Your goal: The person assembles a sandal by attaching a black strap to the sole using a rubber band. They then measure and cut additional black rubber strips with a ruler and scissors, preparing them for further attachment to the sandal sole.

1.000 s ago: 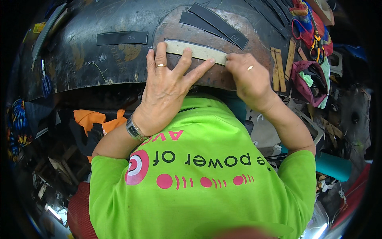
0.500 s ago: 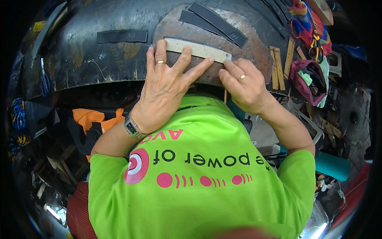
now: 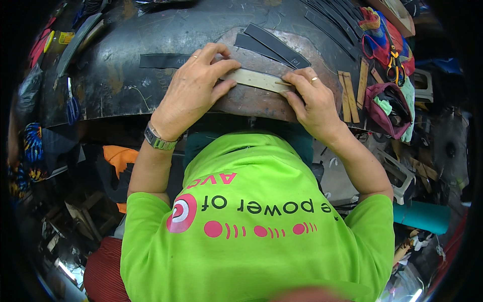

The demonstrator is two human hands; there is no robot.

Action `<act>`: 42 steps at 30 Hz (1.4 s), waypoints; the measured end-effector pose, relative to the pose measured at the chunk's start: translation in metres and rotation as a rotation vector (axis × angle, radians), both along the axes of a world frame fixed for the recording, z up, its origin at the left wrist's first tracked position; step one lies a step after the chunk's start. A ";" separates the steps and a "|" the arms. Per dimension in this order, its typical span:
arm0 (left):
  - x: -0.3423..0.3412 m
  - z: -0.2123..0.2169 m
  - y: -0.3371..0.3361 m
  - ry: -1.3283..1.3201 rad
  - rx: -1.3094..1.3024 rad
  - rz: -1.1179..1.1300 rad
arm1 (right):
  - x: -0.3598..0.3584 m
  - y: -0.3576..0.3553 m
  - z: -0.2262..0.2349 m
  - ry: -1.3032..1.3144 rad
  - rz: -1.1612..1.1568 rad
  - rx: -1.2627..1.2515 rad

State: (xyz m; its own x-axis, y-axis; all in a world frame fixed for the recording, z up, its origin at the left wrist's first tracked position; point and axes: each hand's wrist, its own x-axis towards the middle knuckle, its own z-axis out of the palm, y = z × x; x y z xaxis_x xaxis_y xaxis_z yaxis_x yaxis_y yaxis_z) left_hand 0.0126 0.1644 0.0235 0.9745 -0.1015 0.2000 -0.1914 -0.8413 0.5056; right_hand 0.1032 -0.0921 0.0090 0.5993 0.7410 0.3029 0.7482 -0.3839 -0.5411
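Note:
A pale, flat strip (image 3: 256, 79) with a dark edge along its far side lies on the worn brown patch of the work surface. My left hand (image 3: 193, 83) pinches its left end between thumb and fingers. At the right end, my right hand (image 3: 314, 98) is closed, thumb below and fingers above the strip. A thin brownish stick (image 3: 283, 83) pokes out from these fingers across the strip; its other end is hidden. One black strip (image 3: 163, 61) is partly covered by my left hand. Beyond the pale strip, two overlapping black strips (image 3: 276, 44) lie at a slant.
Narrow wooden slats (image 3: 348, 96) lie at the right of the dark work surface (image 3: 110, 95). Near them are orange-handled scissors (image 3: 396, 68) and a maroon pouch (image 3: 387, 110). Blue-handled scissors (image 3: 73, 103) hang at the left edge. More black strips (image 3: 334, 25) lie far right.
My left hand has gone from spread flat on the pale strip to pinching its left end. The thin stick in my right hand has swung from pointing toward me to lying across the strip.

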 end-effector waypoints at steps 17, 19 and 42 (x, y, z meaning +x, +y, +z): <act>-0.028 -0.003 0.084 0.083 -0.541 0.260 | 0.026 -0.043 0.011 0.860 -0.133 0.114; -0.027 -0.002 0.108 0.219 -0.477 0.458 | 0.026 -0.048 0.011 0.838 -0.147 0.072; 0.108 0.003 -0.002 -0.107 -0.071 -0.241 | 0.023 -0.048 0.012 0.459 0.064 0.034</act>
